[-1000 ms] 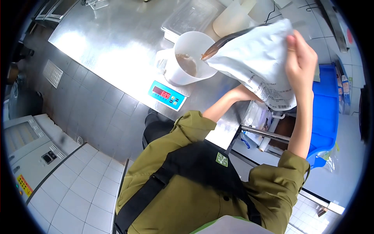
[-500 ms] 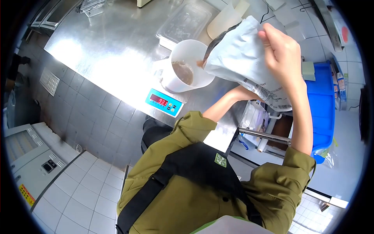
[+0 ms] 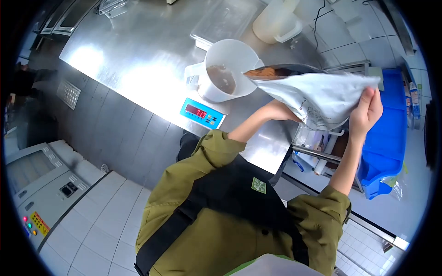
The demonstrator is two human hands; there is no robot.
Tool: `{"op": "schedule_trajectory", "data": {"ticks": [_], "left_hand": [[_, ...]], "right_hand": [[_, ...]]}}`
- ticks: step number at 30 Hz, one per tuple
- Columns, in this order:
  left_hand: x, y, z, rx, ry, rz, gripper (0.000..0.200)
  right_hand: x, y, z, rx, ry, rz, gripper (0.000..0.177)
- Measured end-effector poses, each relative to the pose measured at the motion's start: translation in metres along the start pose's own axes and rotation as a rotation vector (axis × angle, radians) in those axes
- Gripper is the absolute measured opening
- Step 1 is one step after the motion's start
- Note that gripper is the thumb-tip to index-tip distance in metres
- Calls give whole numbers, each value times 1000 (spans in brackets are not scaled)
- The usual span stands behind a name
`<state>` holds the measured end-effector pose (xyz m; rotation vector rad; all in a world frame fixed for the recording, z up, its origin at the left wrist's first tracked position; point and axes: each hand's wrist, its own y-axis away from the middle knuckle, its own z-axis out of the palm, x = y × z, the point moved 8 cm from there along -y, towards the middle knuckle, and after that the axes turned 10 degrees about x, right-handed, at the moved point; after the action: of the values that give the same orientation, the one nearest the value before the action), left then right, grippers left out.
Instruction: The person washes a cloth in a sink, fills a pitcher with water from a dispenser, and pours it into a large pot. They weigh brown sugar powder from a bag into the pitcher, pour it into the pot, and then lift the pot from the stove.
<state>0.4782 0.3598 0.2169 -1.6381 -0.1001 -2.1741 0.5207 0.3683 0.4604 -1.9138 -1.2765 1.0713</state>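
Above the counter, a bag is tilted toward a jug.
The bag leans over the counter's right end, its open mouth at the jug's rim; I cannot tell if they touch. The jug stands on a scale near the counter's front edge. The right hand pinches the bag's far end; the left hand is at its lower side, fingers hidden, so I cannot tell its grip. Orange-brown powder lies inside the mouth. The step in hand seems to be weighing powder into the jug; the next move probably calls for a small, steady tilt, checking the red digits.
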Motion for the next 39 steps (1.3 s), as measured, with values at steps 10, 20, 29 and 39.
{"op": "schedule_trajectory", "data": {"ticks": [10,20,29,39], "left_hand": [[-87,43,-19,-96,-521,-151,60],[-127,74,-13,-160,-753,190,51],[-85,96,-60,70,-493,-98,55],[-43,40,-50,346,-140,-110,24]], "right_hand": [[131,196,-42,346,-107,542,29],[159,344,-48,416,-224,903,30],[159,342,-42,418,-279,912,29],[139,298,-56,425,-469,811,17]]}}
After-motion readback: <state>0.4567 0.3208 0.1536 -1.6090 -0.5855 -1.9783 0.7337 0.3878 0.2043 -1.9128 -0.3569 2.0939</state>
